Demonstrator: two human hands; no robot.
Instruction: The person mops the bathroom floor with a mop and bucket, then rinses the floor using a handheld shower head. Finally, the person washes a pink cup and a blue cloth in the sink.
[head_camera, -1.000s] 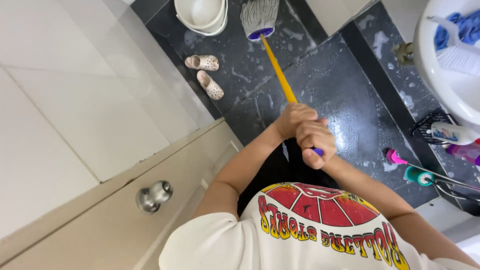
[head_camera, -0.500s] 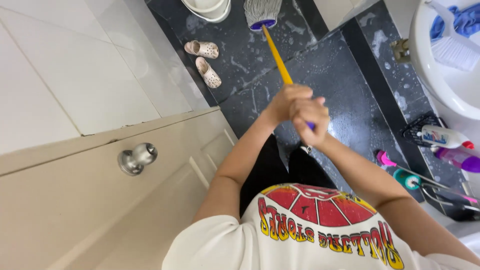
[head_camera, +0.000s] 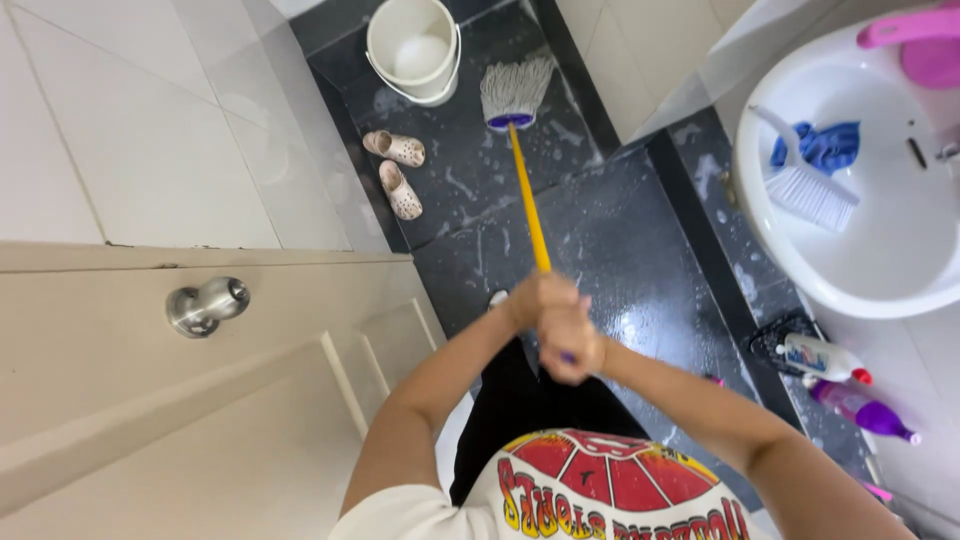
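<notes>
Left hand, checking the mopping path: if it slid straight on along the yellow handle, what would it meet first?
Probably the mop head first; from the left hand, only bare yellow handle shows before it.

Bright, even indoor light, mostly sharp.
You see wet glare on the dark floor (head_camera: 640, 250), soft sheen on the white wall tiles (head_camera: 130, 120), slight motion blur on your hands, and wide-angle bending of lines near the edges.

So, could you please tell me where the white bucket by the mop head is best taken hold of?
Grip the white bucket by its wire handle, which lies along the near rim, reaching down from above: it stands upright and open-topped, and its smooth round wall offers no other grip.
</notes>
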